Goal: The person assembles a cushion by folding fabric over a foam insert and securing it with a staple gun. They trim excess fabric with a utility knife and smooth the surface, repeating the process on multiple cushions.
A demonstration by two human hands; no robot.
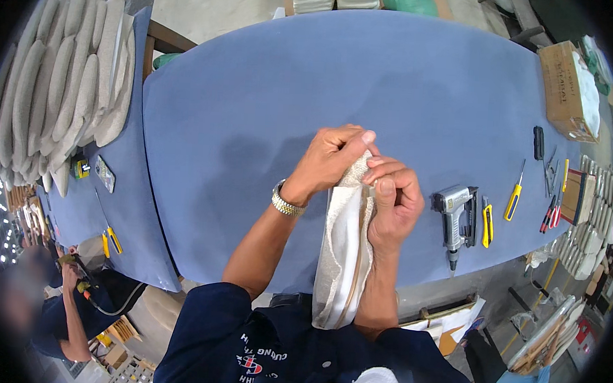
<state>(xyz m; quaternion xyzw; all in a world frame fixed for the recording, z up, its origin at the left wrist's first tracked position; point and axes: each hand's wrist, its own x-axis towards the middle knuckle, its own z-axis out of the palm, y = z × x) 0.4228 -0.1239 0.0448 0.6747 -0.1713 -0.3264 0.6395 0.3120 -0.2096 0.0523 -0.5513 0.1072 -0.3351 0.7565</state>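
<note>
Over the near middle of the blue table, a long beige fabric piece (344, 263) with a white inner layer and a narrow tan strip along one side hangs toward my chest. My left hand (329, 158) pinches its far tip between thumb and fingers. Just right of it, my right hand (397, 203) is closed on the same end, thumb pressed against bent fingers. The two hands nearly touch at the tip. Whether the tan strip is a zipper or a wooden edge, I cannot tell.
A staple gun (455, 220), a yellow cutter (487, 223) and a yellow screwdriver (513, 202) lie on the blue table (256, 85) to the right. A cardboard box (565, 90) stands at the far right. Beige cushions (63, 81) pile up at left. Another person (71, 311) works lower left.
</note>
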